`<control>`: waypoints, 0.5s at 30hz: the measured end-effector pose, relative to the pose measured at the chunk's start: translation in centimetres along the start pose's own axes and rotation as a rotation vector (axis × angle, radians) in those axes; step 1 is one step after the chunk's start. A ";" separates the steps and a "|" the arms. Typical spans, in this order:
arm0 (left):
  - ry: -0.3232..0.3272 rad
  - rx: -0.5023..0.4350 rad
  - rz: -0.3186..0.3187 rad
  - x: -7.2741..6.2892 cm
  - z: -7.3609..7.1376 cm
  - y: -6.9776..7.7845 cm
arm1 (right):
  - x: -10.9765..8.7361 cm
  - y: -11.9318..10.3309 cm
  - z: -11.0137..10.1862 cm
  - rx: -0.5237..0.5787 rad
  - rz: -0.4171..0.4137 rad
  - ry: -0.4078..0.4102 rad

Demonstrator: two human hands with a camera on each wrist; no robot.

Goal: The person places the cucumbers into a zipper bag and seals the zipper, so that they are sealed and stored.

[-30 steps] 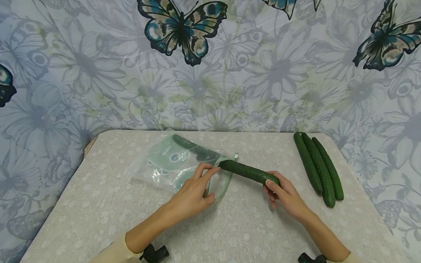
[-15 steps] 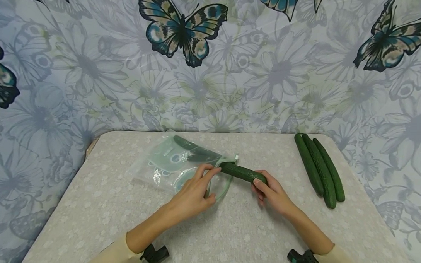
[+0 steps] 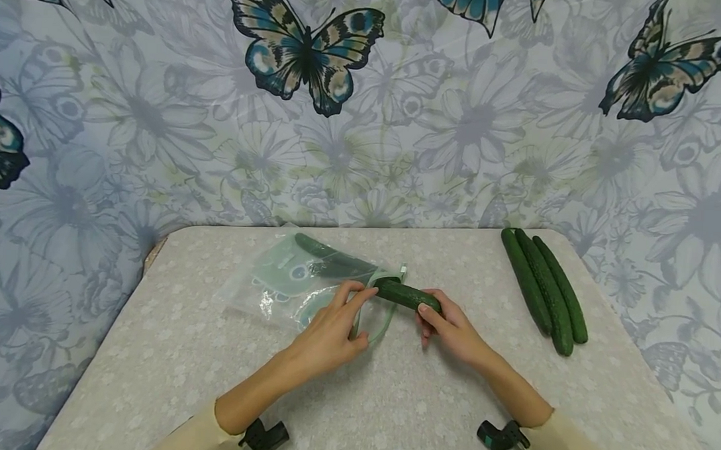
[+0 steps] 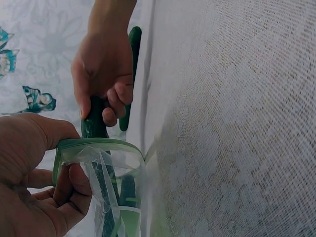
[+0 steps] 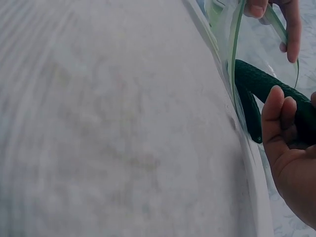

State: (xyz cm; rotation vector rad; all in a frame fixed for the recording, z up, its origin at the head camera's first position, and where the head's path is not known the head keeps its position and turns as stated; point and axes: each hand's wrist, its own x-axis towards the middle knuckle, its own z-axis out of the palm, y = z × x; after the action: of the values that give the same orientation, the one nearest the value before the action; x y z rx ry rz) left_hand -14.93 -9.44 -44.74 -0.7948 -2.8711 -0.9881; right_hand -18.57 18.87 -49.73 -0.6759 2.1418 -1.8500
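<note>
A clear zip bag point(image 3: 262, 294) with a green edge and green printed shapes lies on the table, its mouth facing right. My left hand point(image 3: 327, 330) pinches the green rim point(image 4: 98, 142) of that mouth and keeps it apart. With my right hand point(image 3: 455, 327) I grip the outer end of a dark green cucumber point(image 3: 406, 294). The inner end of this cucumber is inside the bag mouth, seen through the plastic in the left wrist view. Another cucumber point(image 3: 320, 249) lies within the bag, dimmed by the film. Below the held one, the right wrist view shows this second cucumber point(image 5: 249, 113).
Three cucumbers point(image 3: 545, 291) lie side by side at the table's right. A pale patterned cloth covers the table point(image 3: 413, 412). Behind it hangs a butterfly-printed backdrop point(image 3: 363, 152). Black wrist mounts point(image 3: 263, 437) sit at both cuffs.
My right hand has moved left, sliding the cucumber deeper into the bag, so less of it shows outside. The left hand has stayed at the bag's rim.
</note>
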 end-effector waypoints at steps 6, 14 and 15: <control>0.009 -0.006 0.006 0.0 0.2 -0.1 | 0.8 0.0 0.9 -0.010 0.010 -0.009; -0.009 -0.026 0.000 0.1 0.3 0.0 | 1.3 -0.5 0.9 -0.222 0.094 0.054; -0.008 -0.025 0.001 0.1 0.3 0.0 | 1.3 -0.5 0.8 -0.283 0.099 0.070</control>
State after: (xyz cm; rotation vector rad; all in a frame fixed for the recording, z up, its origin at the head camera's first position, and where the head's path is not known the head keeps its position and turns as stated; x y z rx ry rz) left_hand -15.02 -9.27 -44.95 -0.8038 -2.8699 -1.0256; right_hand -19.24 17.50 -49.20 -0.5539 2.4630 -1.5581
